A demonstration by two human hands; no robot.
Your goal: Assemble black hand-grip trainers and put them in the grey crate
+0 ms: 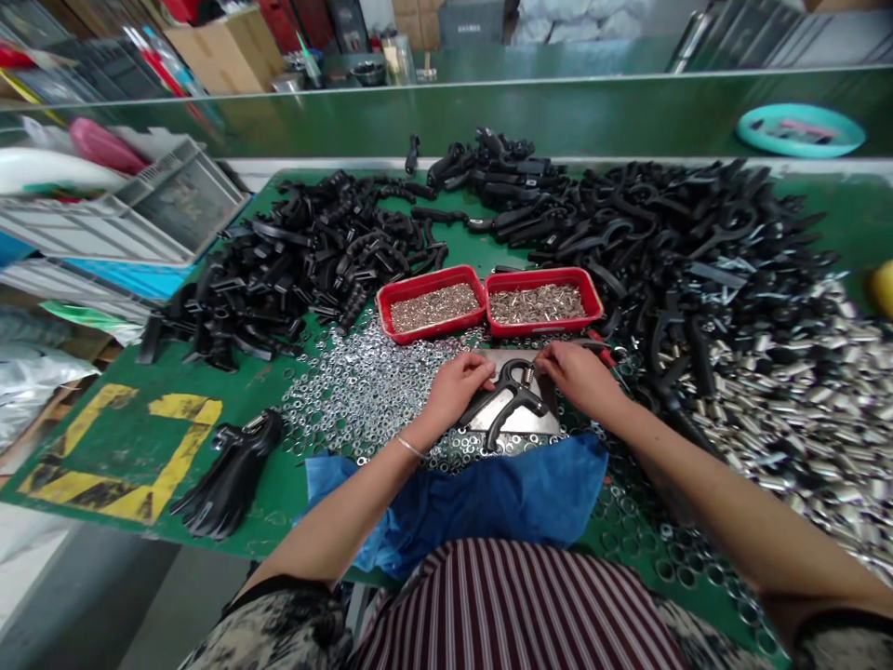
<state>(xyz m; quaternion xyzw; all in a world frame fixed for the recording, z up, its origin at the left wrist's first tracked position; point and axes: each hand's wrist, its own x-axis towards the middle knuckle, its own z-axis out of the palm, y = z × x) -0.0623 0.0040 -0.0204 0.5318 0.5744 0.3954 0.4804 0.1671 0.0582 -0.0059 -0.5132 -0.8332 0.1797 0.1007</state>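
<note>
One curved black handle assembly (520,400) overlies a shiny metal plate (531,422).

Turquoise plate (757,123) back right — cardboard box (230,54) back left.

Person's torso: maroon striped garment (530,605), narrow pale lines running lengthwise. Left sleeve (279,628): mottled black, grey and cream print, ending in a dark cuff (279,583) near the elbow. Right sleeve (847,649): similar print and dark edge, partly out of frame. Thin silvery bracelet (410,448) on the left wrist. Left hand (455,383) and right hand (580,374) bare.
</note>
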